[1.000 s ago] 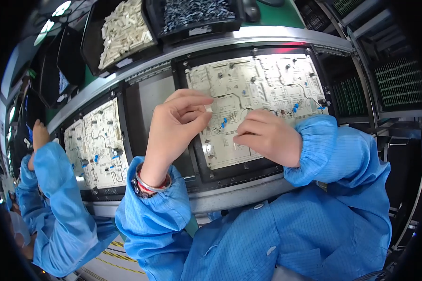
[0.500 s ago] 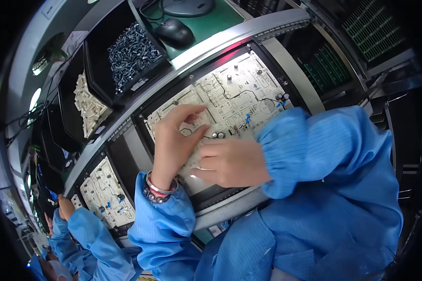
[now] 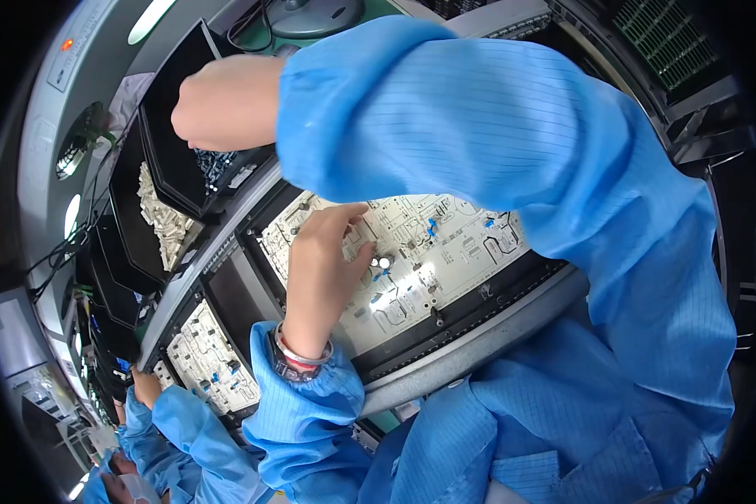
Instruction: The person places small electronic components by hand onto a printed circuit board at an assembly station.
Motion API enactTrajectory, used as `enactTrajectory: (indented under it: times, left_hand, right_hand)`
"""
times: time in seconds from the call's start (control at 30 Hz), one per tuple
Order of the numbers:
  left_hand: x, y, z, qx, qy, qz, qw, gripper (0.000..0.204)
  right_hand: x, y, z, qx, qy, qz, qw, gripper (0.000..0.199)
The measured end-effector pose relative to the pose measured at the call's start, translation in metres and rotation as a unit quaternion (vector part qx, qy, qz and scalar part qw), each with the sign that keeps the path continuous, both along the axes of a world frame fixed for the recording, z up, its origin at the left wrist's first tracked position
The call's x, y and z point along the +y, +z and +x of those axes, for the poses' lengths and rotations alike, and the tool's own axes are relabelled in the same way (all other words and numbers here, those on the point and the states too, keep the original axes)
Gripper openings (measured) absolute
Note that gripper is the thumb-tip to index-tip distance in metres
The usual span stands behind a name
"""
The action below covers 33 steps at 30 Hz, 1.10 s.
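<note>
A pale circuit board [image 3: 470,248] lies in a black frame, carrying small blue and black parts. My left hand [image 3: 321,262] rests over its left portion, thumb and forefinger curved apart with nothing seen between them. Beside the thumb stand small round-topped capacitors [image 3: 384,263]. My right hand [image 3: 227,101] is over a black bin [image 3: 161,164] at the upper left, its back turned up. Its fingers are hidden, so what they hold, if anything, does not show. Dark small leaded components [image 3: 216,170] show beneath this hand. My right sleeve covers the board's far side.
Left of that bin, another bin holds cream-coloured connectors [image 3: 161,218]. A metal rail [image 3: 479,336] runs along the near side of the board. Further left is a second circuit board [image 3: 214,357], with a co-worker's blue sleeve [image 3: 197,428] beside it.
My right hand has moved from the board up and left to the bin of dark components. My left hand stays over the board. Small blue parts now show where my right hand was.
</note>
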State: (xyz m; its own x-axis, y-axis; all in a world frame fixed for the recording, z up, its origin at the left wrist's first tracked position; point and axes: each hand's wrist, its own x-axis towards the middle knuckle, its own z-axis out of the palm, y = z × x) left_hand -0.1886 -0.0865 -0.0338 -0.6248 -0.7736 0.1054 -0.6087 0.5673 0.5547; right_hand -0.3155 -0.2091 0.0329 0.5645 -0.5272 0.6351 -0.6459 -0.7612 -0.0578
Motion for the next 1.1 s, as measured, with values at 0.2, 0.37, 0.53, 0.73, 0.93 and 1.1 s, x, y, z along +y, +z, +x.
enactTrajectory:
  times: [0.2,0.37,0.53,0.73,0.93,1.1]
  left_hand:
    - [0.009,0.011,-0.002,-0.050,-0.002,-0.104,0.993,0.020]
    - [0.007,-0.010,0.013,-0.011,-0.032,-0.035,0.999,0.007]
    - [-0.009,0.028,0.049,0.068,0.068,-0.062,0.993,0.009]
    - [-0.101,0.021,0.169,0.009,0.344,-0.262,0.902,0.015]
    - [-0.138,0.007,0.181,-0.160,0.263,-0.252,0.917,0.016]
    - [-0.136,0.008,0.201,-0.163,0.295,-0.224,0.914,0.016]
  right_hand:
    - [-0.032,-0.049,0.047,0.175,-0.070,-0.063,0.980,0.011]
    - [-0.027,-0.053,0.056,0.205,-0.062,0.036,0.976,0.011]
    - [-0.027,-0.053,0.030,0.167,-0.033,-0.021,0.985,0.007]
    - [-0.035,-0.053,0.051,0.086,-0.031,-0.059,0.994,0.010]
    - [-0.002,-0.027,0.021,-0.028,-0.005,-0.035,0.999,0.010]
    - [0.075,-0.029,-0.021,-0.078,0.096,0.088,0.988,0.010]
